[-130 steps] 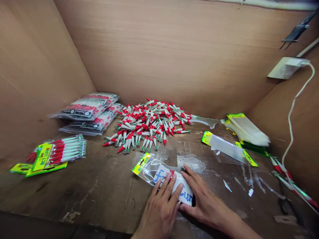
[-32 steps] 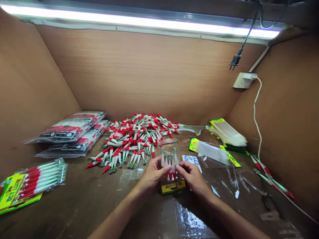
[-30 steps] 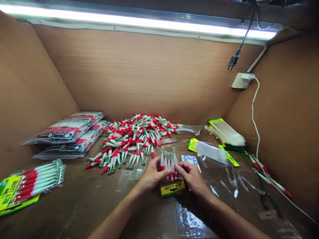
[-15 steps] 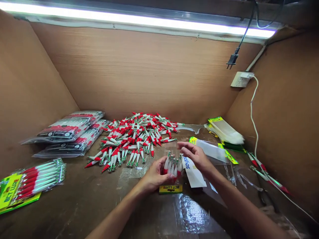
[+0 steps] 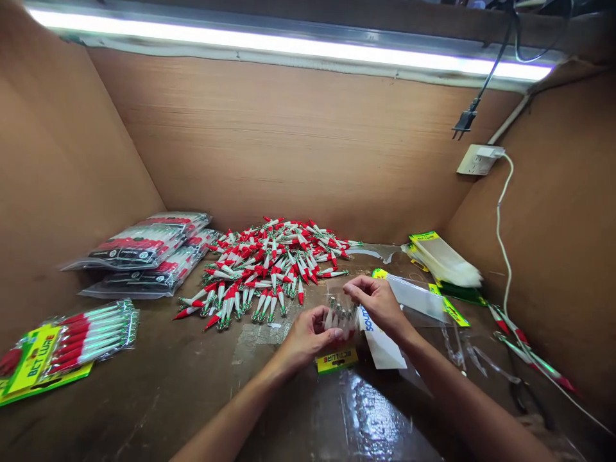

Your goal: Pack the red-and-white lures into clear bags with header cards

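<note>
My left hand (image 5: 312, 333) is closed around a clear plastic bag of fishing lures (image 5: 341, 317), thumb across its front. The lures inside are white and red, with their hooks at the far end. The bag's yellow "BCT LURE" header (image 5: 337, 361) points toward me and reads upside down. My right hand (image 5: 375, 301) is closed in a pinch just above the hook end of the bag. What lies between its fingertips is too small and clear to make out. Beneath that hand lies a white paper piece with blue letters (image 5: 382, 346).
Loose red-and-white lures (image 5: 274, 263) are heaped at the back. Left of them are stacked bulk packs (image 5: 144, 244), with filled lure packs (image 5: 81, 346) nearer me. Empty header bags (image 5: 443, 256) lie at the right, near a white cable (image 5: 503, 237) and loose lures (image 5: 534, 353).
My right hand's fingers have drawn together into a pinch above the bag. The bag has tilted slightly in my left hand. The whole view has shifted a little.
</note>
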A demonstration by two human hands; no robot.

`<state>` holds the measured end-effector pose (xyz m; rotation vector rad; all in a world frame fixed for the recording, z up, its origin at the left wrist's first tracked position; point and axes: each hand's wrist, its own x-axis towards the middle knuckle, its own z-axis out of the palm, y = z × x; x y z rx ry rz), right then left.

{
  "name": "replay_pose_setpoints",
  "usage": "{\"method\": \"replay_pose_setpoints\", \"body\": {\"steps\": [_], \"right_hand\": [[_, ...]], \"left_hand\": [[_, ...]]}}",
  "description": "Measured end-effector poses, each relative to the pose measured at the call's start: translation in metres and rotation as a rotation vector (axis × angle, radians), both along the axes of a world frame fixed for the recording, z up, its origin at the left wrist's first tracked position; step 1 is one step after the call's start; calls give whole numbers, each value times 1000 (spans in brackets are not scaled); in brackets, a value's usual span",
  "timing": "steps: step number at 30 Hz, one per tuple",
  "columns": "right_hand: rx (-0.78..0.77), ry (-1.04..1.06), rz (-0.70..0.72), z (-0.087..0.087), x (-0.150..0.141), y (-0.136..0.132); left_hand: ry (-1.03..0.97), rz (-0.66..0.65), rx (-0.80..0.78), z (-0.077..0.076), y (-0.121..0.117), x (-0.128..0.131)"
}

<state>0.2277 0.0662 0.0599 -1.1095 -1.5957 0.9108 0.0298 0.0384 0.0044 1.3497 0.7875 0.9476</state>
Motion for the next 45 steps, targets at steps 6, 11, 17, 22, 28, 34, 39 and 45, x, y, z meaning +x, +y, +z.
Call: {"method": "replay_pose_setpoints", "body": {"steps": [6,11,17,22,28,34,39,45], "right_hand": [[8,50,-79,-4,9,4],[-86,6,-11,-12,15,-9],[-148,-34,92,-33,4,-24],[-159,-3,15,-47,-4,-24],[-209,-8,-26,-48,-6,-25],[-183,57,18,-49,-4,-23],[-60,-6,-100,-38,1,-29],[348,-278,-150,-14,3,-39]], "left_hand": [[-22,19,-30,-2,4,-1],[-71,22,-62,3,6,-4],[-79,77,-39,10,4,-3],[-36,166,-28,8,5,-3],[-31,191,-34,6,5,-3],[-31,204,-48,5,6,-5],[-14,202,-49,4,6,-5],[42,169,6,1,7,-4]]}}
